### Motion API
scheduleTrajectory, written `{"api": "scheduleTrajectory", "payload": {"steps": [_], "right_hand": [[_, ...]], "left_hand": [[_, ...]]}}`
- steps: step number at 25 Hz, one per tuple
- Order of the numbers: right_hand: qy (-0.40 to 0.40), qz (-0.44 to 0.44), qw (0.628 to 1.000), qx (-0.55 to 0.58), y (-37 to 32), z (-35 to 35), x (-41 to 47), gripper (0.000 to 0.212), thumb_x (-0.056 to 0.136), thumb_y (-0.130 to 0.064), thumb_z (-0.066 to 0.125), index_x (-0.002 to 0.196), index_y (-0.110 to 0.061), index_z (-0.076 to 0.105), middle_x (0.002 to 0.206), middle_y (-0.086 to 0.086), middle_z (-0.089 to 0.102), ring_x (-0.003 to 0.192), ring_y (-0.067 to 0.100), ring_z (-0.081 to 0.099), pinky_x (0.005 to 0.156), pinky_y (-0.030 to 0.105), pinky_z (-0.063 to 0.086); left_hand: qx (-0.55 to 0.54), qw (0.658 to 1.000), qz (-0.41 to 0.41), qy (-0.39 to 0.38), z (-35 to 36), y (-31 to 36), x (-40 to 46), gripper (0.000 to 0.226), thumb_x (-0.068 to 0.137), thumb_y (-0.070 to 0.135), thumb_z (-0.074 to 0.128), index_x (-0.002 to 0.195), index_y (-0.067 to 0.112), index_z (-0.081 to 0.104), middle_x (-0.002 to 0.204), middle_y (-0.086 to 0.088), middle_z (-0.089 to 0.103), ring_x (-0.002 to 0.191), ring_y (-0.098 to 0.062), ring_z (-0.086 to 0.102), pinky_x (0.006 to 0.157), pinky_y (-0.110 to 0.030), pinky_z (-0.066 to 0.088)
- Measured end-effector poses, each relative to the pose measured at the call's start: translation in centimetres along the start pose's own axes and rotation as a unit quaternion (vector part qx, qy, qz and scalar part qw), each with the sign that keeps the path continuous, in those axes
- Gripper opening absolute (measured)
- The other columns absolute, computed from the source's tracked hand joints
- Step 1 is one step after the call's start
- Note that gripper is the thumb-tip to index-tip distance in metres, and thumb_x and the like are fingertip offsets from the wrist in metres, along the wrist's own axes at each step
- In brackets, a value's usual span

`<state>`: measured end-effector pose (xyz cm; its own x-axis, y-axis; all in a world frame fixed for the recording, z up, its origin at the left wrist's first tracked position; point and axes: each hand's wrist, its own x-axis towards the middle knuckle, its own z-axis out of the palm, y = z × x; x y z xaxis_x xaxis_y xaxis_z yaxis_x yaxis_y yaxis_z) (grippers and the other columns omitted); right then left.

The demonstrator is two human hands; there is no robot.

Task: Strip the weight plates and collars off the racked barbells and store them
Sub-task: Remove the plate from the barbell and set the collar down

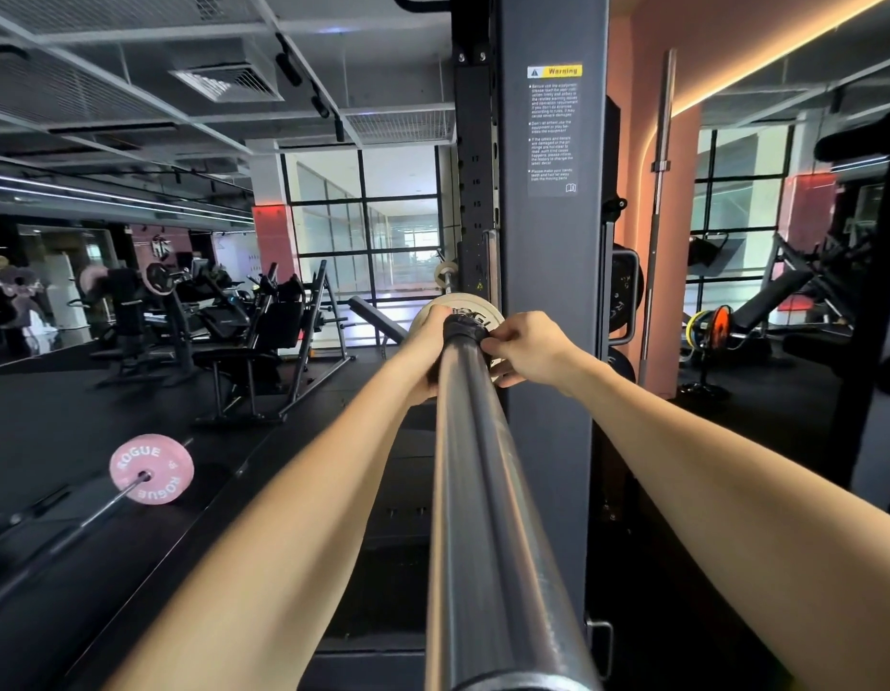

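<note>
Here the head view looks straight down the barbell sleeve (487, 491), which runs from the bottom edge up and away toward the rack upright (552, 291); the sleeve serves as the landmark for everything else. At its far end sits a black collar (463, 327), wrapped around the sleeve and pressed against a pale weight plate (435, 311) whose dark lettering is partly hidden. The plate hangs just in front of the upright, on the sleeve behind the collar.

Both bare forearms stretch forward, one on each side of the sleeve, converging at the collar. The left hand (428, 351) lies against the sleeve's left side, its fingers curled up around the collar's left edge and over the plate's rim; much of the palm is hidden behind the sleeve. The right hand (530, 349) sits on the sleeve's right side, wrist slightly bent inward, its fingers (495, 344) bunched narrow and pinching the collar's right side.

Left of the sleeve and lower down, a pink plate (151, 468) on another barbell rests on the dark floor. Farther left stand benches and machines. Right of the sleeve, beyond the upright, dark plates (624, 291) hang on storage pegs, and a bare bar (657, 216) stands upright against the peach wall.
</note>
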<state>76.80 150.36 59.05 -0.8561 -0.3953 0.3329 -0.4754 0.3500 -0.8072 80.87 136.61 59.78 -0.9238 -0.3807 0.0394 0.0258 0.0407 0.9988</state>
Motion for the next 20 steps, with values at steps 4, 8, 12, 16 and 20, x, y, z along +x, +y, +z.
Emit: {"api": "scheduleTrajectory", "payload": {"steps": [4, 8, 12, 16, 20], "right_hand": [[-0.003, 0.000, 1.000, -0.010, 0.0, -0.1, 0.0, 0.015, 0.092, -0.011, 0.059, 0.079, -0.004, 0.060, 0.078, 0.011, 0.061, 0.072, 0.029, 0.069, 0.071, 0.044, 0.061], [-0.006, -0.012, 1.000, -0.015, 0.1, -0.2, 0.2, 0.020, 0.092, -0.011, 0.058, 0.072, -0.008, 0.057, 0.075, 0.008, 0.059, 0.072, 0.028, 0.068, 0.071, 0.045, 0.061], [-0.016, -0.028, 0.999, -0.037, 0.4, -0.3, 0.3, 0.020, 0.092, -0.013, 0.057, 0.073, -0.008, 0.057, 0.077, 0.009, 0.060, 0.069, 0.026, 0.067, 0.068, 0.045, 0.061], [-0.055, -0.008, 0.998, -0.003, 0.1, -1.2, 0.2, 0.018, 0.095, -0.022, 0.056, 0.085, -0.007, 0.060, 0.084, 0.009, 0.063, 0.072, 0.023, 0.068, 0.067, 0.040, 0.061], [-0.026, 0.020, 0.999, -0.001, -1.9, -2.5, -0.3, 0.062, 0.095, -0.057, 0.042, 0.087, -0.001, 0.065, 0.074, 0.013, 0.070, 0.061, 0.024, 0.067, 0.054, 0.033, 0.058]], "left_hand": [[0.018, 0.999, -0.033, -0.008, -0.5, 0.0, -1.0, 0.050, 0.096, 0.049, 0.039, 0.124, 0.012, 0.058, 0.068, -0.006, 0.061, 0.045, -0.015, 0.059, 0.033, -0.014, 0.039], [0.011, 1.000, -0.025, -0.010, -0.2, -0.2, -0.4, 0.053, 0.095, 0.051, 0.040, 0.112, 0.006, 0.062, 0.066, -0.008, 0.062, 0.036, -0.012, 0.057, 0.034, -0.013, 0.038], [0.020, 0.999, -0.040, -0.030, -0.8, -0.3, -1.1, 0.060, 0.093, 0.059, 0.040, 0.115, 0.008, 0.065, 0.082, -0.009, 0.069, 0.061, -0.016, 0.065, 0.047, -0.017, 0.047], [0.103, 0.994, -0.020, 0.002, -2.2, 0.1, -1.6, 0.061, 0.088, 0.066, 0.047, 0.110, 0.012, 0.062, 0.089, -0.006, 0.069, 0.060, -0.013, 0.066, 0.052, -0.021, 0.054], [0.162, 0.983, 0.039, 0.078, -4.2, 1.2, -1.6, 0.080, 0.086, 0.076, 0.036, 0.096, 0.002, 0.063, 0.083, -0.015, 0.070, 0.063, -0.025, 0.068, 0.056, -0.029, 0.057]]}}
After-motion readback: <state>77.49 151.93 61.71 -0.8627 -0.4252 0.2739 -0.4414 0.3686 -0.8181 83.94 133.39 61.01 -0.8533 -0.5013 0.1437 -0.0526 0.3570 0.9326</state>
